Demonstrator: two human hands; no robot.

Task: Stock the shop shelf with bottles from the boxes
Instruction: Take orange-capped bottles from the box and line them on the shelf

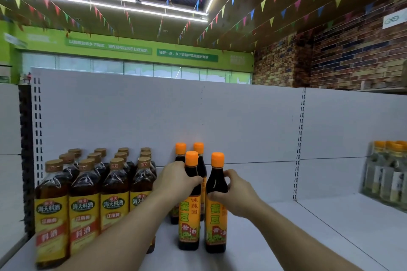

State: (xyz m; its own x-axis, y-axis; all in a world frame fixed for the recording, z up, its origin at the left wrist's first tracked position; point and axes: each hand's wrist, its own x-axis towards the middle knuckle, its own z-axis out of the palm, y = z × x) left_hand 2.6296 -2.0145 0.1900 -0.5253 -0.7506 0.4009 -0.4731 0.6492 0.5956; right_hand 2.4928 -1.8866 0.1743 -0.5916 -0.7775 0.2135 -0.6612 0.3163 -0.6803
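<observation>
Fingers (195, 180) of the left hand (176, 180) curl round the shoulder of an orange-capped soy bottle (191, 215). The right hand (236, 197) wraps fingers and thumb round a second bottle (217, 222) just to its right. Both bottles stand upright, close together, near the front of the white shelf (297, 237). A rear pair (199, 149) of the same kind stands just behind. Rows of gold-capped wine bottles (84, 204) fill the left; clear bottles (387, 178) stand far right.
</observation>
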